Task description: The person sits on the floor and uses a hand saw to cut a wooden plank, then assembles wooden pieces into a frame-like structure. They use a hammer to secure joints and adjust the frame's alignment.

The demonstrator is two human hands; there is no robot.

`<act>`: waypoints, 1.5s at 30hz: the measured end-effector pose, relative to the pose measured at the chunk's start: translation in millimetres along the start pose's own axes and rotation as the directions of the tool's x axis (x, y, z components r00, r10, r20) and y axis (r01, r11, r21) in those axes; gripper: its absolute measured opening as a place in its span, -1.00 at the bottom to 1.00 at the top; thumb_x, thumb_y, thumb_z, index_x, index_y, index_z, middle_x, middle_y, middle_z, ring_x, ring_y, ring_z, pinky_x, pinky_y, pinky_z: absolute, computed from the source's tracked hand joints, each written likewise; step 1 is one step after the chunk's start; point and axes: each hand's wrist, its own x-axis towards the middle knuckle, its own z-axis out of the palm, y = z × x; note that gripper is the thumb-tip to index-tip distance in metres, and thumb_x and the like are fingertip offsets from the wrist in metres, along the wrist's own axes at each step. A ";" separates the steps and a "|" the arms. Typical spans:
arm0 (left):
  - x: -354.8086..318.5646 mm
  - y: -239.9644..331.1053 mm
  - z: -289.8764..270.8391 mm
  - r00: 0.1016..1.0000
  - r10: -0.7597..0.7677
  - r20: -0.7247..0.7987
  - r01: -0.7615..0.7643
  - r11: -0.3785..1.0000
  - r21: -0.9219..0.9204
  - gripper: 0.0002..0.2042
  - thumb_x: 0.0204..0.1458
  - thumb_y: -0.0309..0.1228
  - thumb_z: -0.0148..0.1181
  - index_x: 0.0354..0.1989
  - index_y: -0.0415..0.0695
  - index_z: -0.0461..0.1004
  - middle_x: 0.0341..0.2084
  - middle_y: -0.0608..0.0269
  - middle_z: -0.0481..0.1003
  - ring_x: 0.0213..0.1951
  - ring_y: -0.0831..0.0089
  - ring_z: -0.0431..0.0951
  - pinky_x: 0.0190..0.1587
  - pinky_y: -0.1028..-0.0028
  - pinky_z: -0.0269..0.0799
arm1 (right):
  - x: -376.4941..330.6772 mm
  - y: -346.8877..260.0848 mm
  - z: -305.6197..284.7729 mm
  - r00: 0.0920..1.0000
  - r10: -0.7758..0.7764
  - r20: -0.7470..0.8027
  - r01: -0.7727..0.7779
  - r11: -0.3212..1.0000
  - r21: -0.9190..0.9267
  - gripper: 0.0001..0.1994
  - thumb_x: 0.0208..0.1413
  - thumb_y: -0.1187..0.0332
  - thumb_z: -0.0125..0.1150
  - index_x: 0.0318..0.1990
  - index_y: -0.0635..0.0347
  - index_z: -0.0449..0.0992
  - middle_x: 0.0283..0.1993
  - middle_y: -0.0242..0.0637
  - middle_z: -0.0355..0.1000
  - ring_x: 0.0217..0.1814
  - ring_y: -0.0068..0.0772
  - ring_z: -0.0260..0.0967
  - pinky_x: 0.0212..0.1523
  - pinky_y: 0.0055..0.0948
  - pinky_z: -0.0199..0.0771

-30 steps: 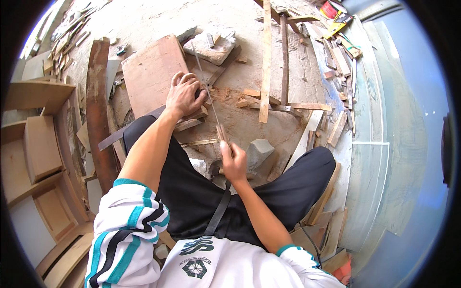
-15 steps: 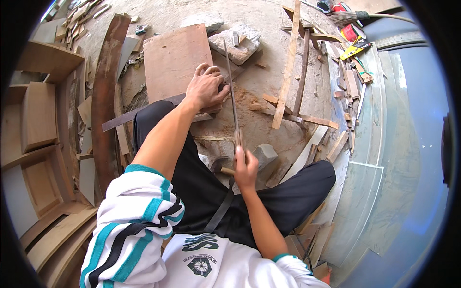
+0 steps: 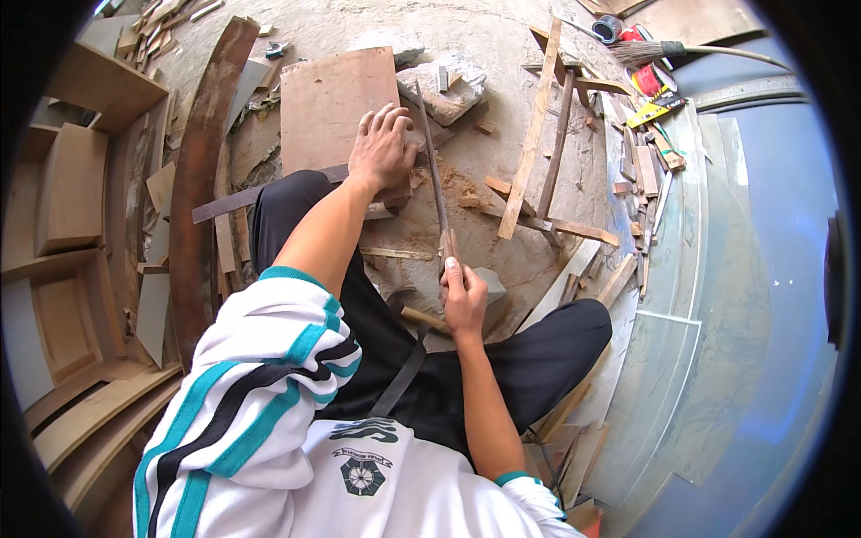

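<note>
- I see the handsaw (image 3: 434,170) as a long, narrow, dark metal blade, thin along its whole length, running from the grip up toward the top of the view, slightly tilted left at the far end.
- Its handle end is wooden and light brown, sitting just above the right hand (image 3: 463,300).
- The right hand is closed around the saw handle, index finger laid along the top of it.
- The left hand (image 3: 384,148) lies flat, fingers spread, pressing down on the brown board (image 3: 327,103), at the board's near right corner.
- The blade passes just to the right of the left hand, beside the board's right edge.
- Sawdust (image 3: 457,190) lies in a small reddish heap on the floor (image 3: 502,54) beside the blade.
- A grey stone block (image 3: 447,85) sits past the board, near the blade tip.
- Loose timber strips (image 3: 531,134) lie to the right, well apart from the hands.
- I cannot tell whether the teeth are in contact with the board.
</note>
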 end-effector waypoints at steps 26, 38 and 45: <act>2.8 -5.5 10.6 0.989 -0.150 -0.008 0.150 0.986 0.075 -0.41 0.08 -0.22 0.08 0.30 -0.05 0.14 0.37 0.08 0.11 0.47 0.10 -0.01 0.46 -0.03 -0.21 | -40.9 -18.9 -37.5 0.998 0.064 0.007 -0.062 0.988 -0.138 -0.51 0.27 0.12 0.17 -0.57 0.34 0.27 -0.67 -0.18 0.14 -0.58 -0.45 0.05 -0.52 -0.28 0.14; 6.7 2.2 6.3 0.961 -0.269 0.067 0.251 0.948 0.197 -0.29 0.11 -0.06 0.01 0.41 -0.10 0.03 0.45 -0.01 -0.03 0.51 0.08 -0.15 0.47 -0.10 -0.34 | -30.5 -2.9 -42.6 1.000 -0.027 0.016 0.030 0.975 -0.222 -0.49 0.27 0.11 0.17 -0.57 0.38 0.27 -0.66 -0.11 0.14 -0.57 -0.45 0.03 -0.52 -0.26 0.13; 6.7 -0.2 12.7 0.974 -0.219 0.063 0.205 0.963 0.172 -0.28 0.09 -0.05 0.00 0.41 -0.11 0.04 0.45 -0.07 -0.03 0.50 0.02 -0.15 0.46 -0.14 -0.33 | 23.6 -23.9 -15.2 0.999 -0.029 0.029 0.034 0.977 -0.209 -0.47 0.27 0.06 0.15 -0.57 0.38 0.30 -0.67 -0.12 0.16 -0.58 -0.42 0.03 -0.52 -0.25 0.13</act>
